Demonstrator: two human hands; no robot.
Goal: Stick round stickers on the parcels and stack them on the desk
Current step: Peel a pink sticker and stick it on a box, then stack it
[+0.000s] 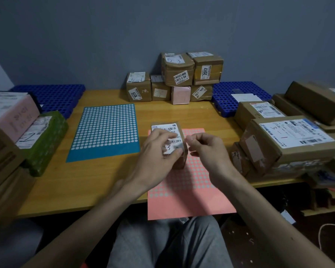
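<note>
HEAD VIEW

1. Work item: small parcel (168,128) stands at centre of counter (97,180), on top of pink sticker sheet (182,200), white label facing up.
2. Left grip (159,149): closed round the parcel, fingers over the label, thumb on the near right corner.
3. Right grip (205,149): fingers curled, thumb and forefinger tips pinched together just beside the parcel's right edge. Cannot tell whether a sticker sits between them; too small to see.
4. Blue sticker sheet (104,132) lies flat to the left, apart from both grips.
5. Finished stack (182,78) stands at rear of counter against the wall. Loose parcels at right (290,140) and left (37,140).

STEP (est.): applying a sticker to the parcel; stacking not yet done.

FAULTS AND CAUSES (est.)
- Sticker folds or clings to a fingertip: likely if adhesive side meets skin before the box.
- Sticker lands on a barcode; left fingers hide much of the label, so placement is partly blind.
- Pink sheet overhangs the counter's near edge. A forearm drag or lifting the parcel off it could pull the sheet down.
- Rear stack is uneven, w/ upper boxes offset. A parcel set down hard may tip it.
</note>
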